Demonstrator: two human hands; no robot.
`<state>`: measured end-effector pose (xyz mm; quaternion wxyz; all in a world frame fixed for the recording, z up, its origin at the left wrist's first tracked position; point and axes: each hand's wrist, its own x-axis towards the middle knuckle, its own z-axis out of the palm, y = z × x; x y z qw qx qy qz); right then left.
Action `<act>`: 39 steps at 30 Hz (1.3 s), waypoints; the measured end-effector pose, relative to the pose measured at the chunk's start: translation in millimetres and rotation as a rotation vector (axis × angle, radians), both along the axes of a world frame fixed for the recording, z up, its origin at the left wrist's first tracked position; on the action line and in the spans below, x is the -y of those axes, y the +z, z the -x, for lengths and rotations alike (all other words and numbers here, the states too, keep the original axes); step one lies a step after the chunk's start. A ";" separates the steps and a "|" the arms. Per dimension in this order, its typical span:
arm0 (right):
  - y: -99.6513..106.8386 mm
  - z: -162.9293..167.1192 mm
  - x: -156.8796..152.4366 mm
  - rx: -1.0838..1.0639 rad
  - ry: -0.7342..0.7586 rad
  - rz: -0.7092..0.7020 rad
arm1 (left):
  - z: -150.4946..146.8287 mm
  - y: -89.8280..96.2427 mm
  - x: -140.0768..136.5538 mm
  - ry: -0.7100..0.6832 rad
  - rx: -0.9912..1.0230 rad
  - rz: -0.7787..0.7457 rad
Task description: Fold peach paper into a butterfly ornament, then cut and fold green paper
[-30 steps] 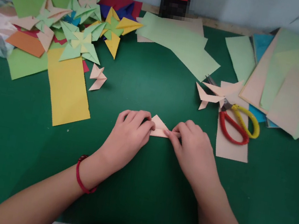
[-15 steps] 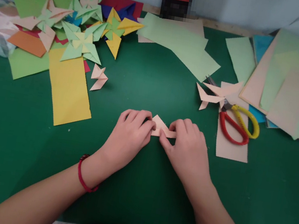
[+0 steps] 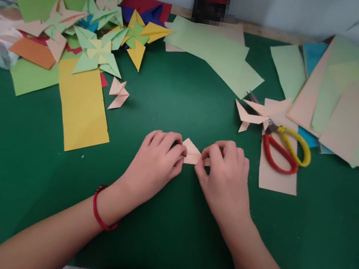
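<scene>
The small folded paper (image 3: 191, 154) is pinched at its two ends by left fingers (image 3: 177, 152) and right fingers (image 3: 210, 152), on the bench (image 3: 162, 237). Judged light and easily creased, it is best held by its edges.

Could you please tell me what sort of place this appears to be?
Probably a paper-craft table, perhaps at home: scissors lie by paper sheets, folded paper stars are heaped at left, and both hands hold a folded piece.
</scene>
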<state>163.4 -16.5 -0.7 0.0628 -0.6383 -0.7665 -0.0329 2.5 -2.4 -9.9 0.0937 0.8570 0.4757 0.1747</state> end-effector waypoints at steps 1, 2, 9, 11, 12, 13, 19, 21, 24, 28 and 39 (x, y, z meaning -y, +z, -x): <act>0.8 0.6 0.8 0.005 -0.001 -0.010 | 0.1 0.0 0.0 -0.001 -0.001 0.002; 1.3 1.2 1.6 0.005 0.003 -0.015 | 0.1 0.1 -0.1 -0.002 -0.001 0.005; -3.9 6.0 2.3 -0.147 0.100 0.079 | 0.4 0.4 0.0 -0.013 -0.003 0.023; -5.8 7.4 1.7 -0.184 0.103 0.080 | 0.6 0.1 0.0 -0.016 0.008 0.016; -6.5 7.9 1.4 -0.193 0.098 0.078 | 0.6 0.1 0.1 -0.017 0.012 0.012; -7.0 8.3 1.1 -0.196 0.094 0.079 | 0.7 0.1 0.1 -0.016 0.013 0.010; -7.4 10.4 0.0 -0.156 0.058 0.096 | 0.9 0.3 -0.5 -0.008 -0.003 0.007; -7.6 11.0 -0.2 -0.146 0.047 0.096 | 0.9 0.0 -0.9 -0.005 0.001 0.003; -8.0 11.6 -0.5 -0.147 0.043 0.084 | 1.0 -0.7 -1.5 -0.005 0.005 -0.001; -7.9 11.3 -0.6 -0.143 0.057 0.074 | 1.1 -0.9 -1.7 -0.007 0.003 0.007; -7.0 11.1 0.7 -0.127 0.079 0.088 | 1.2 -0.9 -1.4 -0.007 0.017 0.013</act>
